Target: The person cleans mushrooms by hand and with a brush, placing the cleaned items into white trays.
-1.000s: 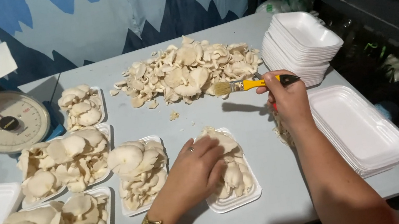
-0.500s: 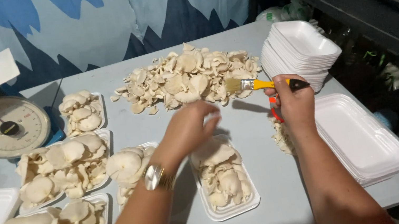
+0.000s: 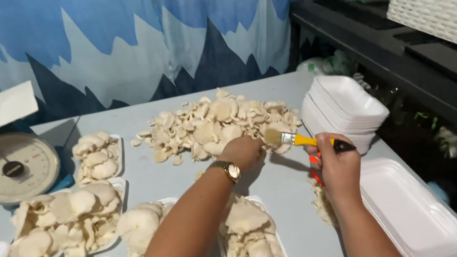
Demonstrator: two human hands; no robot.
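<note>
The mushroom pile (image 3: 215, 123) spreads along the table's (image 3: 286, 186) far edge. My left hand (image 3: 243, 152) rests curled on its near side, grip hidden. My right hand (image 3: 337, 163) clamps a small brush (image 3: 297, 139), bristles touching the pile.

- We see a small paintbrush (image 3: 297, 139) with a yellow and black handle and pale bristles, lying nearly level just right of the frame's middle, bristles pointing left, handle gripped at its right end.
- We see a loose heap of pale oyster mushrooms (image 3: 216, 125) spread flat on the grey table at upper centre; the bristles touch its right edge.
- We see a white foam tray (image 3: 254, 246) of mushrooms at bottom centre, piled full.
</note>
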